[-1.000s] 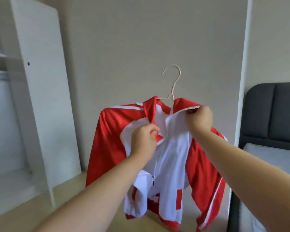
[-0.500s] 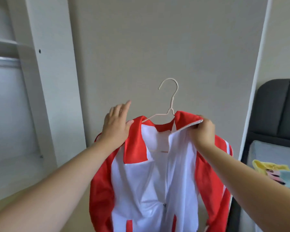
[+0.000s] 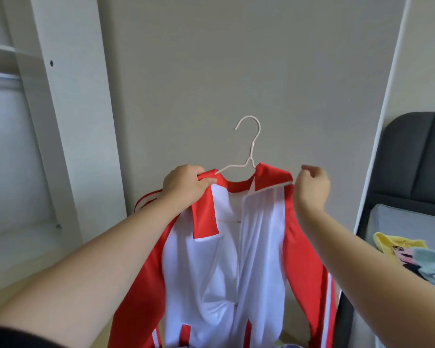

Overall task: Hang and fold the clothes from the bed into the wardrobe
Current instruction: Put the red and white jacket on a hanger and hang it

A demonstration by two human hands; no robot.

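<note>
Since a moment ago the left hand (image 3: 186, 187) has dropped onto the jacket (image 3: 226, 259) collar, fingers gripping it; right hand (image 3: 312, 189), loosely curled, holds nothing. Keep the hanger (image 3: 249, 151) level toward the wardrobe (image 3: 68, 121).

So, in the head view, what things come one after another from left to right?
White wardrobe panel → left hand → thin white wire hanger → right hand → dark grey padded headboard.

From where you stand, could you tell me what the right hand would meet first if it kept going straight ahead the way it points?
Probably the bare wall. The right hand is beside the jacket collar and points forward past it; nothing else shows in that line, though depth is hard to judge.
</note>
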